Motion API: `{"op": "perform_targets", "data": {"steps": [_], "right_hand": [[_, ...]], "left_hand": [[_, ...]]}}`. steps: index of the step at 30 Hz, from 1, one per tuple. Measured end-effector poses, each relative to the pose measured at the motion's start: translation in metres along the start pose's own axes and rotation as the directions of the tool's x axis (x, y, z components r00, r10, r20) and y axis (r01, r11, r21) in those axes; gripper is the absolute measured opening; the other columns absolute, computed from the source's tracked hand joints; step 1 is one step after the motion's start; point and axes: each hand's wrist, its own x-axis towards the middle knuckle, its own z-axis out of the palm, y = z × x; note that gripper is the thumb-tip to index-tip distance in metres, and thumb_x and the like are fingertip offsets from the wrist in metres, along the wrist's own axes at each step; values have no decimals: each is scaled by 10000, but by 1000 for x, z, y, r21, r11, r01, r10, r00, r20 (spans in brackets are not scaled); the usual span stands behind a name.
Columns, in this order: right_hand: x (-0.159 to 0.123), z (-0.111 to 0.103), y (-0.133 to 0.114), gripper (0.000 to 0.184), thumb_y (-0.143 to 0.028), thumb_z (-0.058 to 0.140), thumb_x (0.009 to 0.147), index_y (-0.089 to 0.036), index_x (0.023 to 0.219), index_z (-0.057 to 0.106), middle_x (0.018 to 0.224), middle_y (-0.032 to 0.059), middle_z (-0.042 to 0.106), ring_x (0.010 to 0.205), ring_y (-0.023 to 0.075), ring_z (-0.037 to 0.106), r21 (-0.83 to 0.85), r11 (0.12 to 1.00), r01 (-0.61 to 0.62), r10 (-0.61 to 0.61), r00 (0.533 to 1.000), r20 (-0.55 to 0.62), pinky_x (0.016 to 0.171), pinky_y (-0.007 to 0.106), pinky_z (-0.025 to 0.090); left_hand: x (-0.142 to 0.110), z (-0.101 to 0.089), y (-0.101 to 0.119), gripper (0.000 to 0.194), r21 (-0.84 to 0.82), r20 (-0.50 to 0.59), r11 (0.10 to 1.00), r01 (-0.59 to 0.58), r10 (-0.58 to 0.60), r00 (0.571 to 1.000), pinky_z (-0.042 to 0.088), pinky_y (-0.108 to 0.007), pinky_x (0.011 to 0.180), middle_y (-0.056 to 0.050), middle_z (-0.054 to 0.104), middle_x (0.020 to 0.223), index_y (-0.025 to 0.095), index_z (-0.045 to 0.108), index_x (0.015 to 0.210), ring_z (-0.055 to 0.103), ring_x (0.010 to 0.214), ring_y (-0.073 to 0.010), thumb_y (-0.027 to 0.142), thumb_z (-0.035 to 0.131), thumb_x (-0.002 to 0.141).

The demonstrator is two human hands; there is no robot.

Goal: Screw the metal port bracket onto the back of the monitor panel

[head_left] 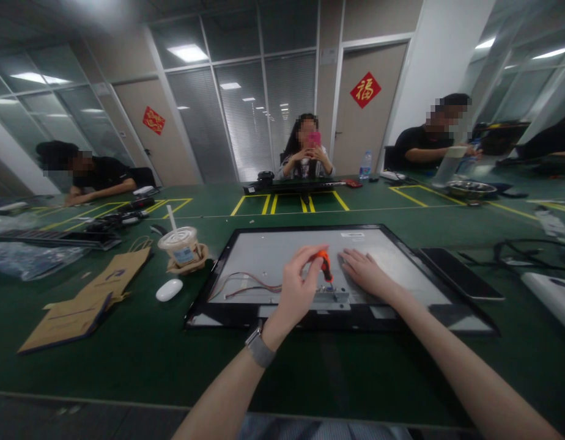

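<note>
A flat display panel (pixel 259 250) with a black frame lies face down on the green table before me. My left hand (pixel 299 278), a watch on its wrist, grips the orange and black handle of a screwdriver (pixel 327 266). The screwdriver stands nearly upright, its tip down at a metal bracket (pixel 342 297) along the panel's near edge. Whether the tip sits in a screw is too small to tell. My right hand (pixel 362 272) rests flat on the panel's back, fingers stretched out. Thin cables (pixel 250 278) run across the panel left of my left hand.
Left of the panel are a white mouse (pixel 169 290), an iced drink cup (pixel 179 244) in a cardboard holder and brown paper bags (pixel 94 293). A black phone-like slab (pixel 461 273) and a white device (pixel 551 299) lie right. Several people sit around the table.
</note>
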Motion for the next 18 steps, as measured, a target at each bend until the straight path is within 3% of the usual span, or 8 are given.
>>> {"op": "perform_targets", "data": {"steps": [4, 10, 15, 18], "right_hand": [[1, 2, 0, 513, -281, 305, 1018, -179, 1475, 515, 1560, 175, 477, 1428, 328, 436, 6, 1000, -6, 6, 1000, -8, 1123, 592, 362], [2, 6, 4, 513, -298, 289, 1022, -222, 1474, 518, 1547, 155, 500, 1415, 325, 451, 3, 1000, 8, -8, 999, -34, 1114, 608, 365], [2, 5, 3, 510, -292, 295, 1022, -201, 1472, 518, 1558, 160, 485, 1420, 322, 446, 2, 1000, 7, -7, 1000, -18, 1115, 591, 369], [1, 3, 2, 515, -292, 288, 1027, -176, 1478, 510, 1571, 171, 464, 1435, 332, 426, 8, 1000, -4, 4, 1000, -6, 1126, 592, 357]], "left_hand": [[-2, 1, 1, 148, 113, -53, 992, -48, 54, 997, 530, -306, 831, -33, 611, 918, 213, 753, 1036, 610, 848, -156, 262, 688, 912], [-1, 0, 3, 285, 62, 20, 996, -64, 63, 998, 511, -341, 938, -90, 655, 1138, 206, 709, 1162, 633, 1057, -190, 243, 458, 1033], [-1, -1, 1, 172, 125, -59, 991, -49, 57, 997, 521, -300, 835, -40, 633, 931, 205, 742, 1075, 619, 883, -165, 242, 631, 950], [-1, -2, 2, 241, 127, -35, 992, -29, 34, 999, 516, -317, 898, -66, 629, 1071, 217, 717, 1171, 627, 984, -176, 243, 573, 980]]}}
